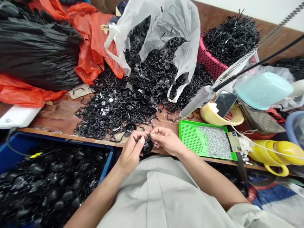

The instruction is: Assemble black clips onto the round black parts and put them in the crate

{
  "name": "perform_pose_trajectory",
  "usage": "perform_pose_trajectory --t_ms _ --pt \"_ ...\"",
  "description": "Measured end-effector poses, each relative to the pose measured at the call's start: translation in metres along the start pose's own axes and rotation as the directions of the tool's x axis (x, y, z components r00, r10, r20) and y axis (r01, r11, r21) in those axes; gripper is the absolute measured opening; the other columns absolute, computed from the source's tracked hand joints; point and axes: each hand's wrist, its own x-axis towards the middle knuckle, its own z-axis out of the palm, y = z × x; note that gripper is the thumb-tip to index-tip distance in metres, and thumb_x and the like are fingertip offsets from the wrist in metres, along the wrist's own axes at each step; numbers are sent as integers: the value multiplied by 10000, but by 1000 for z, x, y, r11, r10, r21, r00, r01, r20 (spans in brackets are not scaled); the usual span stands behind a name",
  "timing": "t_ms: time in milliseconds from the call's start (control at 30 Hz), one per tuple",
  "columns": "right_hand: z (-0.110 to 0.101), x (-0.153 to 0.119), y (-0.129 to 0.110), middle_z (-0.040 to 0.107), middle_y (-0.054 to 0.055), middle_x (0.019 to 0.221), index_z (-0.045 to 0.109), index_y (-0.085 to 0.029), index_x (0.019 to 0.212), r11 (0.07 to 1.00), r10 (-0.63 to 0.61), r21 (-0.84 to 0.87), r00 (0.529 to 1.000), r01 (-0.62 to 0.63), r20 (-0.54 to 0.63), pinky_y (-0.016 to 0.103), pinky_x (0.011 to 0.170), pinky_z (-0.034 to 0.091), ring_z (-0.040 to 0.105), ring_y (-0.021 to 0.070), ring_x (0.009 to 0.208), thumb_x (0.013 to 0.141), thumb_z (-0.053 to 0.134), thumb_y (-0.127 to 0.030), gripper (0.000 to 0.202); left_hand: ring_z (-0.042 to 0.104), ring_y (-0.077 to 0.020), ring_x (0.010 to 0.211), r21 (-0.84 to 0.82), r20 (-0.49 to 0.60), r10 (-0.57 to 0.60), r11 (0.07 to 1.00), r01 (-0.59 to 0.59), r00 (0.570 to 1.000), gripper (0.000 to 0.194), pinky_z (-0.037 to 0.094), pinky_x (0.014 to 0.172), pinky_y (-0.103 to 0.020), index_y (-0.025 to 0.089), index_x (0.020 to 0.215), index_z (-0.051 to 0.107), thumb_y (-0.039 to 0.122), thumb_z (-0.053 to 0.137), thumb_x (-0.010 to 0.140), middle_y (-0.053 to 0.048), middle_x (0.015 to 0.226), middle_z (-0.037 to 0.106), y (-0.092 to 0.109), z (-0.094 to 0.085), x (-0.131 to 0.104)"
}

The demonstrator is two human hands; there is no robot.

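Close to my body at the table's front edge, my left hand [133,149] grips a round black plastic part [147,146], with the thumb pressed along its side. Touching the upper edge of that disc, my right hand [165,139] is closed in a pinch; what sits between its fingertips is small, dark and hard to make out. Just beyond my hands lies another black disc [130,127], beside a heap of thin black strips [102,110]. Small metal pieces [217,142] fill part of a green perforated tray [193,137] right of my right hand.
A white plastic bag [175,15] spills black parts at the back. Blue bin [110,158] with black parts stands lower left. A grey electric screwdriver [197,100] hangs over the table. Yellow bowl [206,115], phone [224,103] and yellow cup [266,153] stand right.
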Motion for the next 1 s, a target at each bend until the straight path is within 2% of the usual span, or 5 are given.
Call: perform_pose_trajectory --t_ms 167,300,433,533,1000 --pt "3 -12 4 649 -13 715 621 -178 959 998 -31 50 986 39 -167 202 555 463 576 74 557 793 697 -421 304 515 -125 609 -59 3 -93 994 93 996 241 451 387 -188 224 1001 576 426 540 877 -12 817 540 -8 11 9" --pt "1 -20 5 677 20 835 620 -201 1060 960 -199 -229 968 161 -152 259 658 513 617 110 668 855 634 -386 276 479 -91 501 -192 -41 -171 968 161 984 219 389 346 -165 211 956 545 403 559 852 31 699 492 -7 16 12" --pt "-8 -17 -3 678 62 928 649 -200 978 569 -468 -781 883 258 -49 327 823 486 613 179 860 913 551 -273 139 512 -96 516 -261 -32 -188 949 174 982 210 406 344 -176 201 934 539 378 585 829 24 730 517 -3 17 14" --pt "-11 -14 -13 651 75 952 628 -190 954 353 -570 -914 821 197 -43 328 830 459 590 196 910 938 495 -239 142 512 -97 518 -325 -70 -195 932 163 978 213 462 376 -208 209 930 526 376 596 820 29 740 513 -3 18 16" --pt "8 -27 -10 673 60 994 554 -211 978 289 -568 -817 776 498 272 319 857 446 613 167 930 968 460 -264 109 457 -75 409 -284 -81 -258 932 225 963 239 356 286 -191 232 907 490 427 598 819 49 707 499 -6 22 15"
